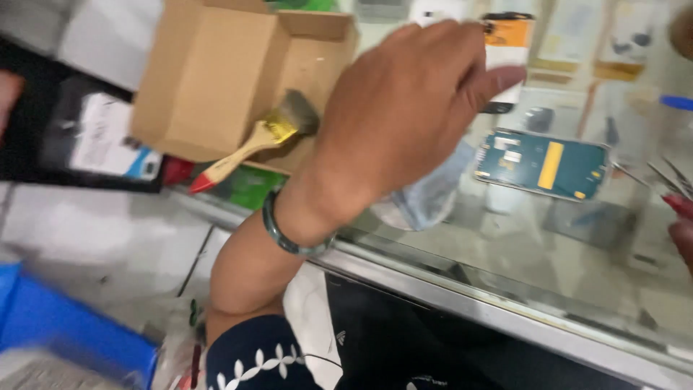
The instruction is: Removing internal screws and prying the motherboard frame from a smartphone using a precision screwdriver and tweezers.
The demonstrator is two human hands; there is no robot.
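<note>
Across the middle of the frame: my left hand point(404, 115) stretches over the glass counter point(520, 267), back of the hand up, fingers loosely spread and pointing right; I see nothing in it, though the palm is hidden.
Nearest thing: a pale crumpled plastic bag point(426, 198) lies just under the wrist, and a teal circuit board point(541, 165) rests flat on the glass at centre right, apart from the fingertips.
Board handling: I judge it light, stiff and fragile; I would pinch it by its long bare edges and keep off the yellow strip.
Right edge of the frame: my right hand point(682, 227) shows only as fingertips, closed around thin metal tweezers point(668, 177).
Upper left: one open cardboard box point(216, 79) with one wooden-handled brush point(253, 144) leaning out of it.
Count: one board, one bag, one box, one brush, one tweezers, one green bangle point(281, 235) on the wrist.
</note>
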